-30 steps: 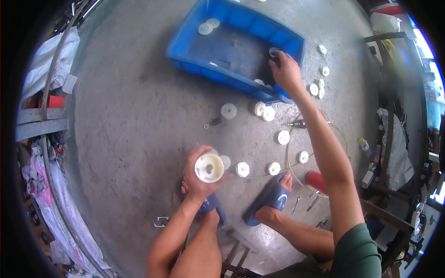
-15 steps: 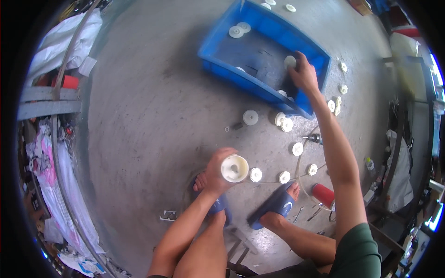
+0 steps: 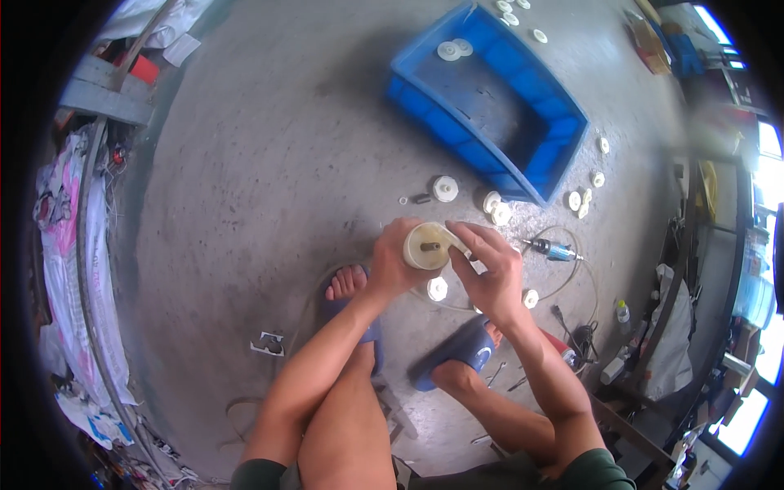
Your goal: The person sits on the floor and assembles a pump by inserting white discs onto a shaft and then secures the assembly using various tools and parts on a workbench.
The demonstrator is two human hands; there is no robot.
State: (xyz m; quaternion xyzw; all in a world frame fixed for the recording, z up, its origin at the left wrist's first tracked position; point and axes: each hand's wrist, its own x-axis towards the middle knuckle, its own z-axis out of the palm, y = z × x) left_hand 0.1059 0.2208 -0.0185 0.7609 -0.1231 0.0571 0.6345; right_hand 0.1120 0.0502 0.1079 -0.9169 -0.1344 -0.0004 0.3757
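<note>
My left hand (image 3: pixel 392 260) is wrapped round a white plastic cylinder (image 3: pixel 414 260), held upright above the floor. Its top is open, and a short shaft stands in the middle of the hollow. My right hand (image 3: pixel 496 273) has its thumb and fingers closed at the cylinder's right rim, pinching a thin white disc (image 3: pixel 454 238) seen nearly edge-on. Fingers hide part of that disc. Below the hands, a white toothed wheel (image 3: pixel 437 289) lies on the floor between my feet.
A blue crate (image 3: pixel 457 135) ahead holds white discs (image 3: pixel 448 51). More white wheels (image 3: pixel 445 189) lie scattered on the floor. A blue power screwdriver (image 3: pixel 554 249) with a looping hose rests at right, near a red cylinder (image 3: pixel 559 347). Shelving with sacks (image 3: pixel 102 269) borders the left.
My right hand has come back from inside the crate with the white disc and is now beside the cylinder. My left hand has risen slightly with the cylinder.
</note>
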